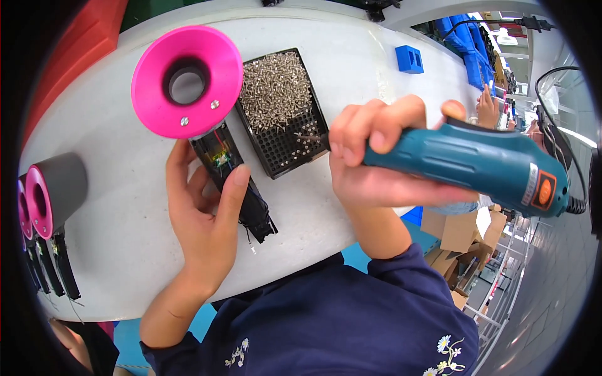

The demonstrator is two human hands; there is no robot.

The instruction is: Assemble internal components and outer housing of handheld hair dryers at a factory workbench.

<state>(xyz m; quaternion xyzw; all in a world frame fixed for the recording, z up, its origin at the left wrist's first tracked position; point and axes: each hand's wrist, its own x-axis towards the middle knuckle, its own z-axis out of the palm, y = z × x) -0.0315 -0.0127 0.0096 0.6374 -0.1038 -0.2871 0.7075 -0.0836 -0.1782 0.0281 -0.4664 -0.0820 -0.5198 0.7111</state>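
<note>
Single close fisheye head view, downward over the hands (pixel 204 216) and white table (pixel 116 147)

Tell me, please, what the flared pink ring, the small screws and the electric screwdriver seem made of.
Flared pink ring: probably satin plastic, though painted metal is possible; colour is even, shading soft.
Small screws: likely plated metal, shiny; they glint silver.
Electric screwdriver: body looks like semi-gloss hard plastic, with moulded grooves.
</note>
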